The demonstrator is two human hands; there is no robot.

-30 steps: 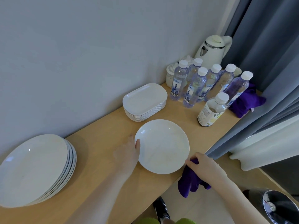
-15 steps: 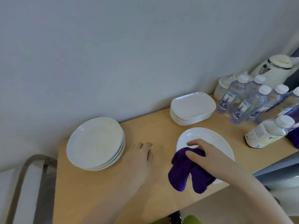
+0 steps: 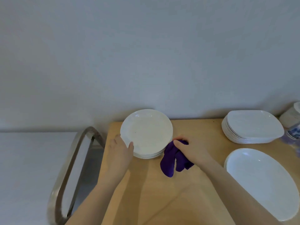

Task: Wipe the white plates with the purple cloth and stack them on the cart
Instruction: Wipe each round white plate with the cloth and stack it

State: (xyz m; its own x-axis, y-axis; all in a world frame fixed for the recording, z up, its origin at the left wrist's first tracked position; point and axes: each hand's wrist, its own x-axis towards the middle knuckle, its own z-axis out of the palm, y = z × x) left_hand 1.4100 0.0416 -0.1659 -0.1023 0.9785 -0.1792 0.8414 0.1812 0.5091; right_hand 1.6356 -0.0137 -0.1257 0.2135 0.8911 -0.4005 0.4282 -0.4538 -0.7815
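Observation:
A stack of round white plates [image 3: 146,130] stands on the wooden table [image 3: 162,200] near its left end, by the wall. My left hand [image 3: 121,148] grips the near-left rim of the top plate, thumb on top. My right hand [image 3: 191,149] holds a bunched purple cloth [image 3: 172,159] just right of the stack, the cloth hanging down onto the table. A single round white plate [image 3: 263,182] lies at the right, near the table's front edge. A metal cart handle [image 3: 71,163] shows left of the table.
A stack of rounded-square white plates [image 3: 253,127] sits at the back right by the wall. Beyond it, at the right frame edge, are a white container [image 3: 290,116] and part of a water bottle [image 3: 293,133]. A grey wall runs behind the table.
The view has swung left. My left hand moved from the bare table to the rim of the round stack. My right hand carried the cloth off the single plate over to the stack's right side.

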